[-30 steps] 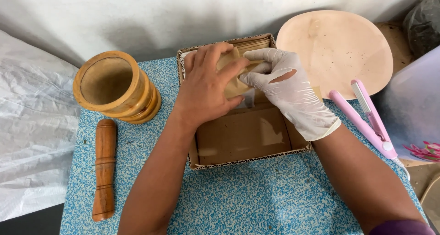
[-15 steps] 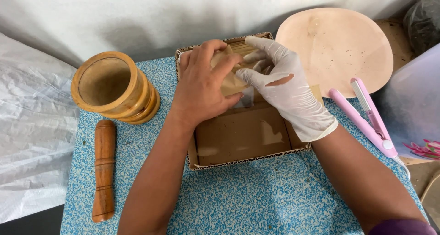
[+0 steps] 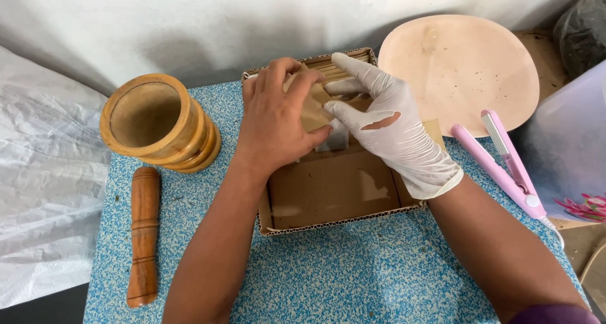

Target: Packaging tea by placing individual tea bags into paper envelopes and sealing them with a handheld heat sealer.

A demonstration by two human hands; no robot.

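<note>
A small brown paper pouch (image 3: 315, 109) is pinched by the bare left hand (image 3: 278, 125) and gloved right hand (image 3: 385, 125) above the stack in the cardboard box (image 3: 334, 191), best separated gently to avoid tearing.

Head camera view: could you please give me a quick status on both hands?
Bare left hand and white-gloved right hand both pinching small brown paper pouch. Pouch over shallow cardboard box. Nothing obstructing.
</note>
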